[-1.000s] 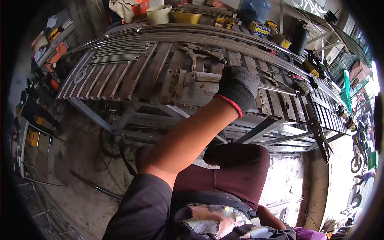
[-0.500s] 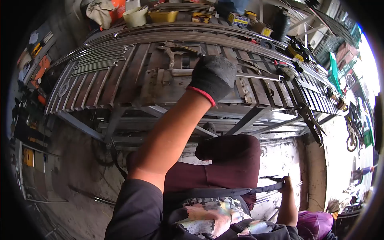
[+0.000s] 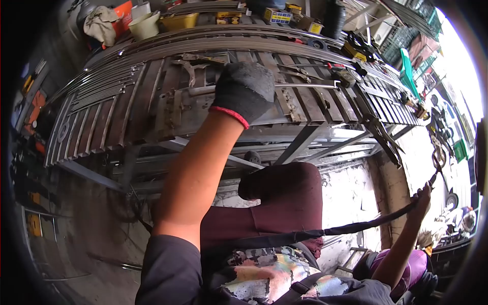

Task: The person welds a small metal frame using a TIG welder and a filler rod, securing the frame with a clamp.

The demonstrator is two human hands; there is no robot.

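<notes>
From the left grip (image 3: 244, 92) (gloved), a metal rod (image 3: 311, 86) extends rightward.

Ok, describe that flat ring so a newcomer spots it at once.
Follow the long slatted bench to its left end. There, on the slats in front of the thin rods, lies the flat ring. It is round with an open centre, while the slats and rods beside it are straight.
</notes>
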